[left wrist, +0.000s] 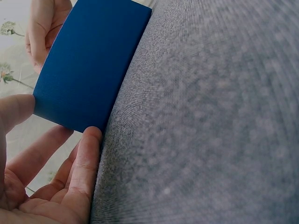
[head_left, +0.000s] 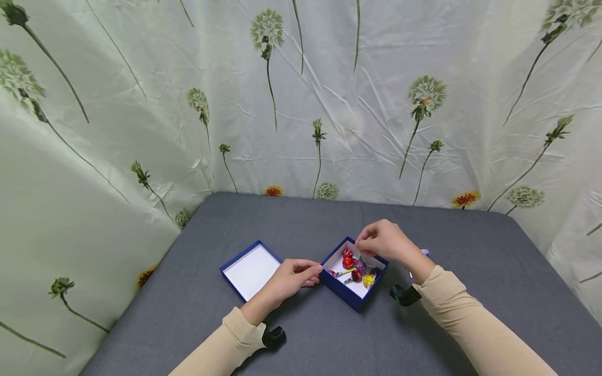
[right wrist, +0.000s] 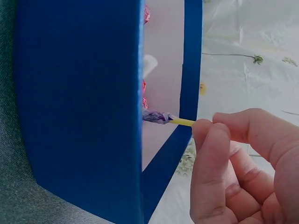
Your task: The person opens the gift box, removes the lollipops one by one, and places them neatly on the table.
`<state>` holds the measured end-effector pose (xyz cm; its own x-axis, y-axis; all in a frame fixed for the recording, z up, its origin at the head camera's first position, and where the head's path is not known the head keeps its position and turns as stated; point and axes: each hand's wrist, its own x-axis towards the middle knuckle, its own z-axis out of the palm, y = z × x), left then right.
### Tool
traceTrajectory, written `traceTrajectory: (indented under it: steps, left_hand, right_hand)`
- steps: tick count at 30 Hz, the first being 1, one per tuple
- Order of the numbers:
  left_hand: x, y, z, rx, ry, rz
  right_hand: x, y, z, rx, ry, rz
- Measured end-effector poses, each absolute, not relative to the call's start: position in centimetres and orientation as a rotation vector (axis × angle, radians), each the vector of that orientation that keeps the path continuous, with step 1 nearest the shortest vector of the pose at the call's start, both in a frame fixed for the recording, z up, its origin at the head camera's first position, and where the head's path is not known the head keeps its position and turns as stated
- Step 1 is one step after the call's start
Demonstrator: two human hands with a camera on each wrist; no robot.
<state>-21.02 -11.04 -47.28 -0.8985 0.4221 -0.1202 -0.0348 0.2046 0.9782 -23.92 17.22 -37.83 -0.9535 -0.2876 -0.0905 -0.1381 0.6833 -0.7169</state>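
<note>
A purple-wrapped lollipop [right wrist: 156, 117] hangs on its yellow stick [right wrist: 182, 122] from the right hand [head_left: 383, 240], its wrapped head inside the walls of an uncovered blue box [head_left: 340, 287]. Thumb and index finger meet in a close pinch near the top of the stick, the other fingers curled in toward the palm; whether the wrapped head touches the sweets around it, I cannot tell. The box is square and white inside, turned with one corner toward the person, and more lollipops lie loose on its floor — red ones [head_left: 348, 262] toward the far left side, another red one [head_left: 356, 275] near the middle with its stick pointing left, a yellow one [head_left: 368, 281] by the near right wall, and a dark-wrapped one [head_left: 375, 271] close to the right corner. The left hand [head_left: 293, 274] holds the box at its left corner, thumb at the rim and fingertips against the outside, the fingers only partly bent. Left of the box, apart from it, a shallow blue lid [head_left: 251, 272] lies with its white inside up — nothing in the part that shows. All this stands on a grey surface [head_left: 301, 224], backed by a pale curtain [head_left: 301, 94] printed with dandelions.
</note>
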Motion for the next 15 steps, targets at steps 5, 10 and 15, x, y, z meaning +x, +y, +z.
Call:
traceTrajectory:
  steps: [5,10,15]
  left_hand:
    - [-21.03,-11.04,-47.31,0.363,2.125,1.735]
    - [-21.03,-11.04,-47.31,0.367,2.121,1.74]
    - [-21.03,-11.08,-47.31,0.368,2.122,1.741]
  right_hand:
    - [-23.84,17.42,-37.89,-0.314,2.68,-1.188]
    - [-23.72,17.57,-37.96,-0.282,2.661,-1.236]
    - [-23.55,17.8,-37.88,-0.271,2.638,-1.272]
